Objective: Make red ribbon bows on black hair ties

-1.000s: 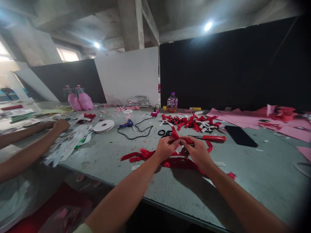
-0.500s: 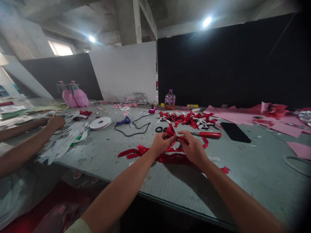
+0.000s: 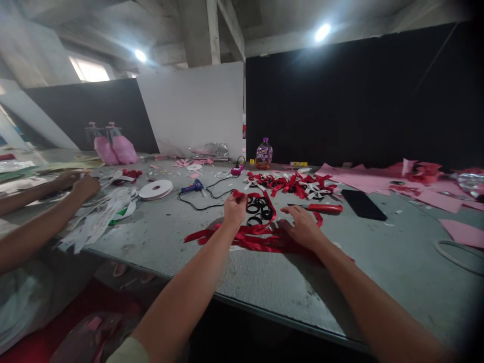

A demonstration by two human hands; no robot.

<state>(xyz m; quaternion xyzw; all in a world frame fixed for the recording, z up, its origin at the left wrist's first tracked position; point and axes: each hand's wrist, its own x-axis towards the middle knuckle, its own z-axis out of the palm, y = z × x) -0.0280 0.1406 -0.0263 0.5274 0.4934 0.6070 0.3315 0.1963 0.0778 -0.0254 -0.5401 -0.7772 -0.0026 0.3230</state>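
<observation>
My left hand [image 3: 235, 207] is closed in a pinch on a red ribbon [image 3: 268, 201], whose length loops off to the right. Inside that loop lie several black hair ties [image 3: 259, 205] on the table. My right hand [image 3: 301, 226] is open, palm down, with thumb and forefinger apart just right of the hair ties. Under and beside it spread long red ribbon strips [image 3: 260, 241]. Behind its fingers lies a red-handled tool [image 3: 325, 207], its thin front end partly hidden. Beyond both hands sits a heap of red and white bows [image 3: 291, 184].
A blue glue gun [image 3: 192, 186] with a black cord and a white ribbon roll [image 3: 156, 189] lie to the left. A phone [image 3: 363, 204] and pink sheets [image 3: 359, 179] are at right. A bottle [image 3: 263, 154] stands behind. A co-worker's hands [image 3: 85, 187] handle white ribbons [image 3: 102, 214].
My hands have moved apart: the left went left with the red ribbon, drawing it out, and the right let go and opened. The black hair ties between them now show.
</observation>
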